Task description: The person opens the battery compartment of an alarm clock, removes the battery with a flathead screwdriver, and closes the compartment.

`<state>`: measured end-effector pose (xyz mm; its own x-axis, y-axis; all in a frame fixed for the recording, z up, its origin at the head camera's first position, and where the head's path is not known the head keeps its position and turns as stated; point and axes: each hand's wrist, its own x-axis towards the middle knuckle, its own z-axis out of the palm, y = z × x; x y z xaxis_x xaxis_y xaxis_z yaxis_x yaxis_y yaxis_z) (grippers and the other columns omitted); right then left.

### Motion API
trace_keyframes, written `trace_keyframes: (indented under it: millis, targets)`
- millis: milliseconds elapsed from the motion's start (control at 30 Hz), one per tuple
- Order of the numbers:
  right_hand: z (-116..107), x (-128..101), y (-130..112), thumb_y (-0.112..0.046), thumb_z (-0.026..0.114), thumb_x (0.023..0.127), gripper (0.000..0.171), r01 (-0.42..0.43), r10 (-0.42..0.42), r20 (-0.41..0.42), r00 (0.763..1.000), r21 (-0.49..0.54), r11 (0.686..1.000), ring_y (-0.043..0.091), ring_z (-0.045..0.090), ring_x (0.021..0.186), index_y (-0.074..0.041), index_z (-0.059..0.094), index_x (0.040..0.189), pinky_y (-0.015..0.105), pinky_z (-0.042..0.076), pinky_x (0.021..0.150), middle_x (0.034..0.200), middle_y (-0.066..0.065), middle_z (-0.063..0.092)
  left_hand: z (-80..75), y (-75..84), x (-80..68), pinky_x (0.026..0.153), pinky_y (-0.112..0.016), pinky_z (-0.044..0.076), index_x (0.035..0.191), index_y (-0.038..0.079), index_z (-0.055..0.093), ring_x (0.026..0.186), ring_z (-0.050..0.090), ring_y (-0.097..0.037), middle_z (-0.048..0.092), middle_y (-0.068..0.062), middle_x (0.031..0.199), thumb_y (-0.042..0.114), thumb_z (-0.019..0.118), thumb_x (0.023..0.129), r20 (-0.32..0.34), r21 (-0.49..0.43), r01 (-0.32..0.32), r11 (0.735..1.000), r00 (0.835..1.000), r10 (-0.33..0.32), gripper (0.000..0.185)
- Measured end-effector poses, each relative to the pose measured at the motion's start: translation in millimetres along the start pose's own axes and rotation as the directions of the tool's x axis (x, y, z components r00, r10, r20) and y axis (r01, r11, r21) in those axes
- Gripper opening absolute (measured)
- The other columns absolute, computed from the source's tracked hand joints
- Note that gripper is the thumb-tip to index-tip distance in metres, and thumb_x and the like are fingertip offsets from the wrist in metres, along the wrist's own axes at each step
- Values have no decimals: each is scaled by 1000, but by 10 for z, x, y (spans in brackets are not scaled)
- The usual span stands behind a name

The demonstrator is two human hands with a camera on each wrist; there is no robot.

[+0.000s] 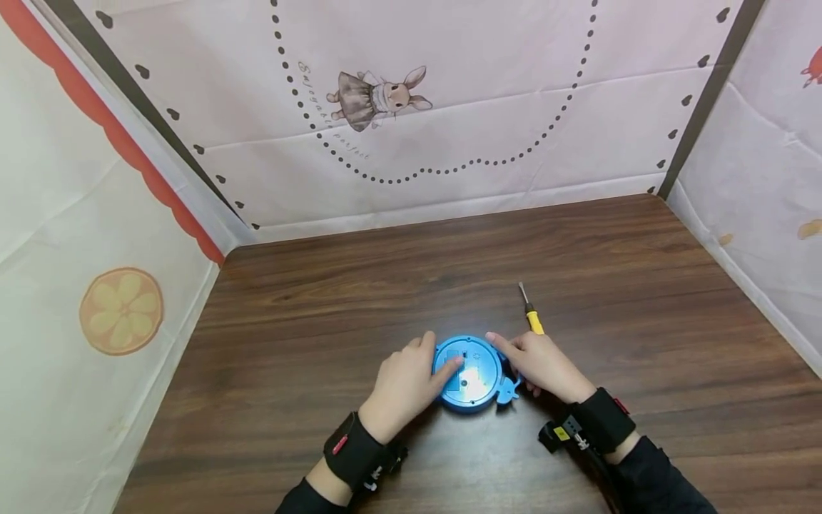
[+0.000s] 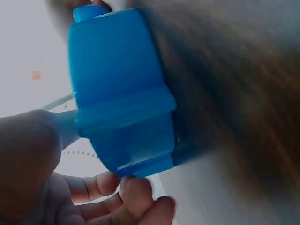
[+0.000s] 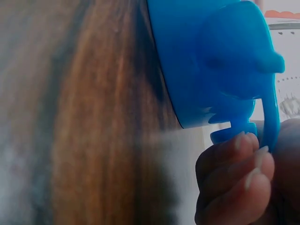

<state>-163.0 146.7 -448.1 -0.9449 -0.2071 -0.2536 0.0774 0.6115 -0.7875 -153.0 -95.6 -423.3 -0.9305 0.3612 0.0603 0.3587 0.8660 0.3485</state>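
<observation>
A round blue plastic device (image 1: 469, 373) lies back-up on the wooden table (image 1: 359, 300), with a small foot at its lower right. My left hand (image 1: 406, 382) grips its left rim, thumb pressing on the back panel. My right hand (image 1: 538, 364) holds the right rim with curled fingers. The left wrist view shows the blue device (image 2: 123, 93) close up with fingers (image 2: 136, 197) curled under its edge. In the right wrist view the device (image 3: 211, 61) fills the top, fingers (image 3: 234, 178) by its foot.
A small yellow-handled screwdriver (image 1: 531, 314) lies on the table just beyond my right hand, tip pointing away. Printed cloth walls (image 1: 411, 107) enclose the table at the back, left and right.
</observation>
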Motion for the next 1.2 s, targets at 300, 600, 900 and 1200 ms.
trace_keyframes:
  millis: [300, 600, 900, 1200]
  targets:
    - [0, -5, 34, -64, 46, 100, 68, -28, 28, -12, 1000, -6, 1000, 16, 47, 41, -8, 58, 62, 31, 47, 42, 52, 1, 47, 100, 134, -13, 47, -26, 42, 113, 0, 61, 55, 49, -11, 62, -10, 87, 42, 63, 99, 23, 44, -48, 998, 999, 47, 44]
    - [7, -5, 24, -67, 44, 99, 71, -32, 32, -4, 999, 0, 999, 16, 45, 39, -8, 57, 60, 32, 46, 42, 50, 1, 45, 118, 159, 14, 46, -25, 43, 112, -4, 62, 54, 47, -11, 62, -11, 87, 38, 63, 96, 30, 67, -13, 998, 999, 11, 44]
    - [6, -23, 15, -67, 43, 99, 72, -30, 30, -4, 1000, -25, 999, 16, 46, 39, -8, 57, 61, 31, 44, 41, 50, 2, 46, 116, 181, 46, 43, -23, 39, 96, -1, 68, 49, 44, -9, 57, -4, 69, 38, 68, 89, -67, 169, -65, 984, 995, 78, 40]
    - [-114, -164, -38, -59, 41, 104, 68, 44, -29, 135, 990, -110, 993, 14, 45, 38, -11, 62, 61, 33, 44, 42, 49, 1, 54, 79, 160, 21, 42, -23, 37, 92, 2, 67, 49, 42, -9, 59, -5, 70, 36, 69, 86, -69, 236, -157, 959, 982, 177, 34]
